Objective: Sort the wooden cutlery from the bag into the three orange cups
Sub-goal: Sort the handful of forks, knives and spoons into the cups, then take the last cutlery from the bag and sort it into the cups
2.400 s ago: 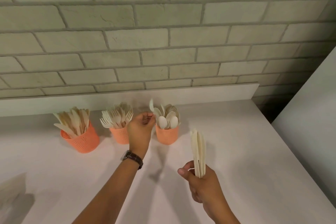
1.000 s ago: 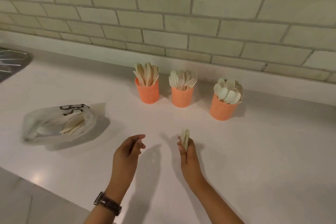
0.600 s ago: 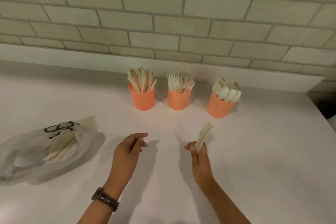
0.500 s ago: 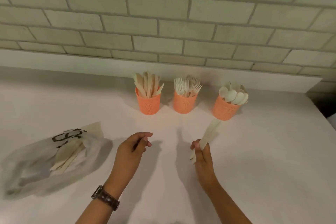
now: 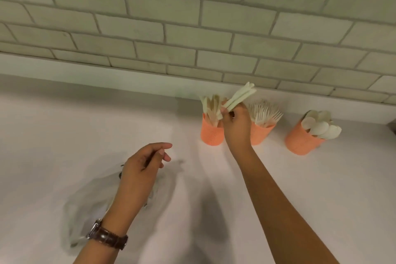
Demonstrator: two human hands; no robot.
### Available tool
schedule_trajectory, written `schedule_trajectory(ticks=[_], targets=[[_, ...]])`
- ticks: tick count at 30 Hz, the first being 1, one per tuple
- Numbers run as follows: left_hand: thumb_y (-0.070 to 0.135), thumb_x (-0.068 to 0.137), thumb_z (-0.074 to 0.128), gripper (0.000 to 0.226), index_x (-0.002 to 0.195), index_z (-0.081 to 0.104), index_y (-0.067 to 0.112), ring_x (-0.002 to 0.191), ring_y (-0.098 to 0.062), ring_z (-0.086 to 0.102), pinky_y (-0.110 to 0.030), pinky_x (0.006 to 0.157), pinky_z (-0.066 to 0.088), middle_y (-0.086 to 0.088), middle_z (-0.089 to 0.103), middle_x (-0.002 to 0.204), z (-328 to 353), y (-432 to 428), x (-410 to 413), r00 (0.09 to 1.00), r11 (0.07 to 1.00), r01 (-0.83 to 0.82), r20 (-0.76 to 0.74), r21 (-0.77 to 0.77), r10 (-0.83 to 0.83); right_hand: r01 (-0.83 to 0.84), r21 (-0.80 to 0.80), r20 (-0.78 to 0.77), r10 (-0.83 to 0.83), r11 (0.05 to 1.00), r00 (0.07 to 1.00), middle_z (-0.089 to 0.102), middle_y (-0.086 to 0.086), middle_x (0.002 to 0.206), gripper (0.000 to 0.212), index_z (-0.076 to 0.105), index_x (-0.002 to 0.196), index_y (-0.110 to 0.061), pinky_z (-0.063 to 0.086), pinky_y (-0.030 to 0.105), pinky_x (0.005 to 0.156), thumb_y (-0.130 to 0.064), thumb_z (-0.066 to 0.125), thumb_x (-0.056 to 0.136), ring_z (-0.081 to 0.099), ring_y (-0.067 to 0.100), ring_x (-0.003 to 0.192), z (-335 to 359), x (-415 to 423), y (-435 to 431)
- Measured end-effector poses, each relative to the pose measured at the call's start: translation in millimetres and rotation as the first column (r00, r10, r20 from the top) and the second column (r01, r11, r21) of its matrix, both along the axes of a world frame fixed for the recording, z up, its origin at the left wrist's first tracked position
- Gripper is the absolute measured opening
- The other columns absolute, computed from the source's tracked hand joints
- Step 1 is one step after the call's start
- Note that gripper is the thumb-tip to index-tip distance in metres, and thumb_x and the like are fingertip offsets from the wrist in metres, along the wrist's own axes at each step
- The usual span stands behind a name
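Note:
Three orange cups stand in a row by the wall: the knife cup (image 5: 211,134) on the left, the fork cup (image 5: 261,134) in the middle, the spoon cup (image 5: 300,142) on the right. My right hand (image 5: 236,126) grips a bundle of wooden knives (image 5: 241,97), tilted up to the right, just above the knife cup's right rim. My left hand (image 5: 142,169) hovers with loosely curled fingers and holds nothing, over the blurred clear plastic bag (image 5: 90,201) on the counter.
The white counter (image 5: 64,130) runs to a low white ledge under a grey brick wall (image 5: 192,28). A brown watch (image 5: 107,237) sits on my left wrist. A dark object shows at the far right edge.
My right hand has carried the knife bundle forward from mid-counter to the left cup. The view has swung left, and my left hand now hangs over the bag.

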State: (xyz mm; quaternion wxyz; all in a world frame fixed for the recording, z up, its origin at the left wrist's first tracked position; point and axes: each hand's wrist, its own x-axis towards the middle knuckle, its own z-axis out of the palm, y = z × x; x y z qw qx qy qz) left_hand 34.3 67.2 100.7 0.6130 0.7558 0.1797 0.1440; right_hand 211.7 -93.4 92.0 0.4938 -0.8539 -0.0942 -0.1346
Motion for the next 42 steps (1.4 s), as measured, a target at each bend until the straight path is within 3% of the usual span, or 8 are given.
schedule_trajectory(ticks=[7, 17, 23, 27, 30, 33, 37, 42], targets=[[0.007, 0.093, 0.048, 0.031, 0.089, 0.070, 0.029, 0.062, -0.006, 0.059, -0.010, 0.063, 0.049, 0.006, 0.067, 0.076, 3.8, 24.1, -11.8, 0.998, 0.997, -0.062, 0.024, -0.042, 0.063, -0.002, -0.348, -0.318, -0.116, 0.937, 0.941, 0.071, 0.014, 0.096, 0.037, 0.066, 0.101, -0.003, 0.046, 0.032, 0.073, -0.034, 0.065, 0.082, 0.065, 0.032, 0.091, -21.4, 20.4, 11.7], [0.016, 0.083, 0.066, 0.022, 0.078, 0.067, 0.038, 0.082, -0.002, 0.058, -0.002, 0.064, 0.040, 0.025, 0.065, 0.089, 9.3, 49.9, -47.4, 0.990, 0.944, -0.144, 0.033, 0.297, 0.140, 0.024, -0.353, -0.097, -0.062, 0.935, 0.993, 0.066, 0.002, 0.097, 0.033, 0.060, 0.118, -0.014, 0.041, 0.023, 0.073, -0.026, 0.062, 0.086, 0.063, 0.019, 0.088, 3.9, -47.5, -1.1], [0.055, 0.064, 0.055, 0.018, 0.067, 0.066, 0.041, 0.100, -0.023, 0.049, -0.037, 0.083, 0.040, 0.008, 0.059, 0.111, -23.8, 75.8, -101.9, 0.986, 0.679, -0.028, -0.091, 0.733, 0.139, -0.507, -0.079, -0.335, 0.456, 0.858, 0.824, 0.065, -0.008, 0.075, 0.007, 0.069, 0.083, -0.024, 0.035, 0.012, 0.055, -0.018, 0.064, 0.085, 0.046, 0.003, 0.048, -16.8, -123.6, 23.4], [0.056, 0.070, 0.049, 0.033, 0.083, 0.074, 0.038, 0.105, -0.028, 0.044, -0.047, 0.083, 0.043, -0.005, 0.056, 0.125, -41.6, 73.7, -120.5, 0.947, 0.593, 0.028, -0.212, 0.805, 0.242, -0.734, -0.047, -0.435, 0.647, 0.678, 0.626, 0.068, -0.006, 0.086, 0.010, 0.069, 0.084, -0.028, 0.042, 0.015, 0.065, -0.025, 0.060, 0.086, 0.053, 0.006, 0.064, -40.4, -161.0, 58.8], [0.050, 0.077, 0.050, 0.036, 0.098, 0.072, 0.030, 0.103, -0.029, 0.042, -0.046, 0.082, 0.045, -0.010, 0.052, 0.128, -47.4, 74.8, -120.8, 0.925, 0.587, -0.044, -0.189, 0.809, 0.330, -0.809, -0.269, -0.357, 0.726, 0.523, 0.588, 0.064, -0.001, 0.117, 0.024, 0.066, 0.112, -0.017, 0.035, 0.011, 0.092, -0.020, 0.050, 0.094, 0.052, 0.011, 0.109, -48.9, -165.4, 84.2], [0.025, 0.078, 0.067, 0.050, 0.127, 0.055, 0.027, 0.094, -0.027, 0.047, -0.039, 0.073, 0.052, -0.009, 0.043, 0.132, -47.9, 83.1, -116.1, 0.902, 0.620, -0.078, -0.210, 0.781, 0.378, -0.760, -0.483, -0.338, 0.709, 0.435, 0.620, 0.031, 0.000, 0.153, 0.056, 0.029, 0.146, -0.022, 0.034, 0.021, 0.100, -0.007, 0.043, 0.093, 0.039, 0.018, 0.132, -40.7, -153.4, 98.7], [0.002, 0.075, 0.059, 0.088, 0.148, 0.017, 0.030, 0.062, -0.013, 0.050, -0.013, 0.047, 0.034, 0.001, 0.030, 0.139, -38.4, 97.0, -105.0, 0.897, 0.710, 0.001, -0.314, 0.704, 0.310, -0.690, -0.621, -0.335, 0.670, 0.372, 0.662, 0.008, -0.008, 0.159, 0.104, -0.011, 0.147, -0.035, 0.050, 0.028, 0.076, -0.009, 0.064, 0.080, 0.058, 0.023, 0.112, -23.6, -139.7, 107.3], [0.004, 0.075, 0.057, 0.088, 0.149, 0.014, 0.025, 0.072, -0.015, 0.051, -0.013, 0.052, 0.035, 0.007, 0.025, 0.142, -27.3, 98.0, -100.5, 0.917, 0.730, 0.001, -0.292, 0.683, 0.272, -0.691, -0.609, -0.313, 0.682, 0.389, 0.660, 0.012, -0.007, 0.158, 0.106, -0.003, 0.149, -0.029, 0.050, 0.032, 0.079, -0.014, 0.071, 0.075, 0.056, 0.024, 0.115, -8.1, -136.2, 114.5]])
